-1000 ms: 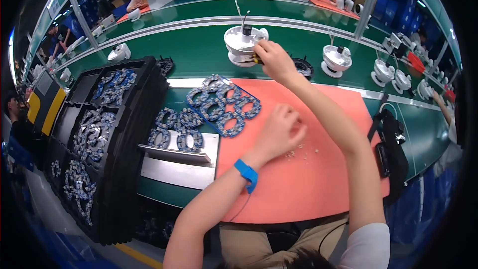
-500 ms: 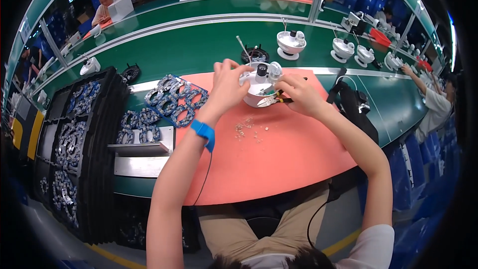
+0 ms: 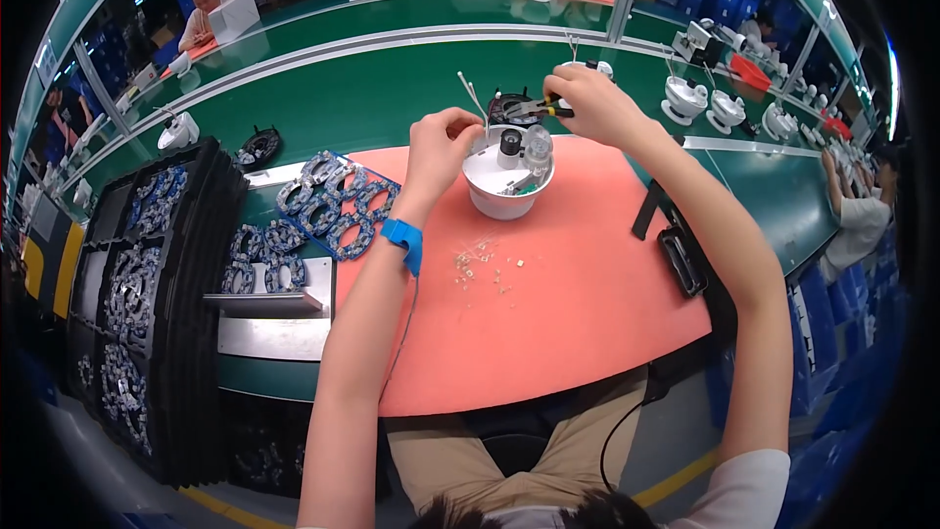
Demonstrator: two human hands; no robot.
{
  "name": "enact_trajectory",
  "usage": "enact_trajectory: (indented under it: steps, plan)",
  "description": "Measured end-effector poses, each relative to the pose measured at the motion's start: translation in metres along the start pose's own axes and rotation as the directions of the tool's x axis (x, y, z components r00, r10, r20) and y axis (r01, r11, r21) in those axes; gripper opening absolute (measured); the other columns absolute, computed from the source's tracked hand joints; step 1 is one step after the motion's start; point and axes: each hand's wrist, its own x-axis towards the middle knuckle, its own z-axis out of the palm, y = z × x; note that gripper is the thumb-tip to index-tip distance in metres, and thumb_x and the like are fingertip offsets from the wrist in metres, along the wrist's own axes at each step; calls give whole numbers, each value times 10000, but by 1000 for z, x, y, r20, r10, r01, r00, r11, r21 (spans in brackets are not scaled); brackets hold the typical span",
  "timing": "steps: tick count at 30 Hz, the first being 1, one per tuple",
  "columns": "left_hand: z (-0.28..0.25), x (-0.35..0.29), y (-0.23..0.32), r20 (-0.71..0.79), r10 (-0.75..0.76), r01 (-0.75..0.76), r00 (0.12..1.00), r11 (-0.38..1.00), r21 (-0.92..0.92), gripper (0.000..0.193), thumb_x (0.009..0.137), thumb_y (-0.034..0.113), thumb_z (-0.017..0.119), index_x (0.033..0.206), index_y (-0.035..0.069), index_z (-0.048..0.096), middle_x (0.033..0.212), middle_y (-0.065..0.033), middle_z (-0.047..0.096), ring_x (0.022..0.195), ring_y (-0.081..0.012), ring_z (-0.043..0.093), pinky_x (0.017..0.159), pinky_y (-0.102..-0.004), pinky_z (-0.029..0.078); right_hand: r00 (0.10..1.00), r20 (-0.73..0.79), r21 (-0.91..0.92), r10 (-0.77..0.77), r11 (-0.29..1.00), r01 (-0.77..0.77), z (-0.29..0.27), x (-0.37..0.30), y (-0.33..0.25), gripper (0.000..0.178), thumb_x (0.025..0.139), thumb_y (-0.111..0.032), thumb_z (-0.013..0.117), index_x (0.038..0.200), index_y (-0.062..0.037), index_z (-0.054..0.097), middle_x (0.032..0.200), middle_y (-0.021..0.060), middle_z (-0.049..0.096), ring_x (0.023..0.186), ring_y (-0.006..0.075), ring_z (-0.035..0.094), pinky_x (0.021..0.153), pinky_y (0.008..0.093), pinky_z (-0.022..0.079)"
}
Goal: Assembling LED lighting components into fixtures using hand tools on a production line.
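Note:
A white bowl-shaped camera housing (image 3: 501, 204) sits on the orange-red mat, its black lens (image 3: 510, 143) and a clear round part (image 3: 538, 145) showing in the open top. Thin white rods or wires (image 3: 471, 93) rise at its far left rim. My left hand (image 3: 441, 149) is pinched at that rim, by the foot of the wires; what lies between the fingertips is too small to make out. Beyond the housing, my right hand (image 3: 595, 106) grips wire cutters (image 3: 556, 110) with yellow and black handles, their jaws pointing left above the rim.
Small pale scraps (image 3: 480, 263) lie on the mat (image 3: 548, 333). At left are blue ring-shaped circuit boards (image 3: 343, 201), a metal fixture (image 3: 269, 323) and stacked black trays (image 3: 186, 333). A black ring part (image 3: 509, 108) stands behind the housing; more white housings (image 3: 683, 98) line the green bench.
My right hand has lifted the cutters from the housing's front to above its far side. My left hand's fingers have drawn together at the left rim.

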Motion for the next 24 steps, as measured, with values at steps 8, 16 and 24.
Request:
enact_trajectory:
  steps: [8,16,24]
  plan:
    - [9,1,4,-85,5,-13,996,995,-94,114,818,71,684,878,-20,720,758,-116,715,681,-164,691,644,-282,541,959,210,-183,-188,956,228,16,26,-6,282,664,-38,730,911,-55,595,927,67,580,943,269,571,821,381,479]
    - [13,2,4,-58,-19,14,998,997,-73,116,828,75,683,893,-8,730,780,-89,724,717,-131,691,660,-255,538,953,259,-197,-159,957,213,11,31,-17,290,674,-9,712,952,-28,631,966,86,613,980,265,607,820,370,518]
    - [14,2,3,-56,-54,47,997,992,-117,116,831,69,685,900,-14,727,787,-86,723,727,-127,688,673,-250,538,944,287,-289,-161,925,245,17,32,-19,264,704,-30,698,959,-13,632,939,114,633,952,279,635,809,376,527]
